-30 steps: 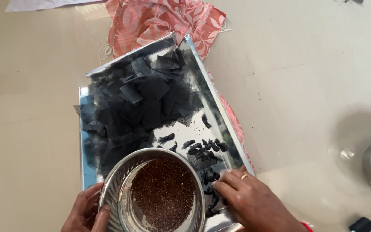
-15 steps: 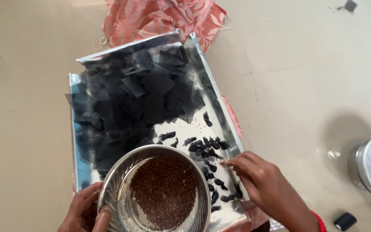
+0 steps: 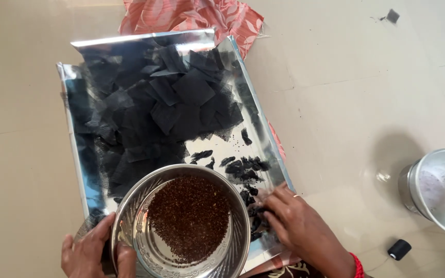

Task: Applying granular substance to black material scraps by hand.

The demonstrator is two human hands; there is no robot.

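Note:
A shiny silver tray [image 3: 73,139] lies on the floor, covered with several black net fabric squares [image 3: 155,113]. On its near end stands a steel bowl [image 3: 240,242] holding brown seeds [image 3: 189,216]. My left hand [image 3: 91,252] grips the bowl's left rim, thumb inside. Right of the bowl, my right hand [image 3: 294,226], wearing a ring, rests with its fingers on small black bundles [image 3: 245,170] scattered on the tray. Whether it holds one I cannot tell.
A red patterned cloth [image 3: 197,15] lies under the tray's far end. A steel pot [image 3: 441,190] with whitish contents stands at the right edge. A black thread spool [image 3: 399,249] lies near it on the beige floor. A small black scrap [image 3: 392,15] sits far right.
The view has shifted, so the tray sits further left and up. My right hand has moved slightly along the black bundles beside the bowl. My left hand still holds the bowl.

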